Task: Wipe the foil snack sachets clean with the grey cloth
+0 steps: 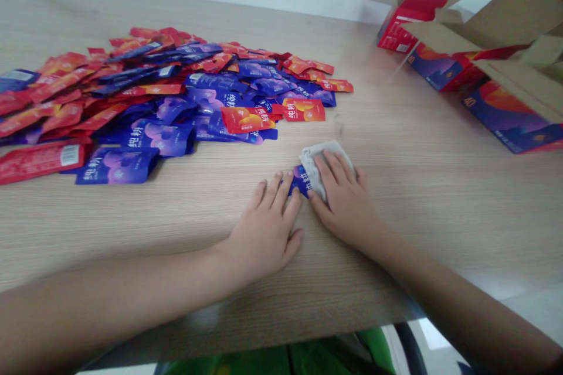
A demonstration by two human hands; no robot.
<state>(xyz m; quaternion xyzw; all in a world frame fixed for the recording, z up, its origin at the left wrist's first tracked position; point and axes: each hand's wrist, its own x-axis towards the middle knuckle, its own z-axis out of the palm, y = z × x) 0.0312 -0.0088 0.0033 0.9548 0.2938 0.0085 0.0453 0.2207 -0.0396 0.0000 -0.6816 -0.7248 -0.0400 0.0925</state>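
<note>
A blue packet lies flat on the wooden table in front of me, partly covered by a folded grey cloth. My right hand is on top of the cloth, its fingers and thumb pressing it against the packet. At the packet's left end rests my left hand, fingers stretched out with the tips touching the packet. Much of the packet is hidden under the cloth and my fingers.
A large heap of red and blue packets spreads over the table's left side. At the back right stand opened cardboard boxes: a small red box, a blue-and-red box and another box with flaps up. The table edge is near me.
</note>
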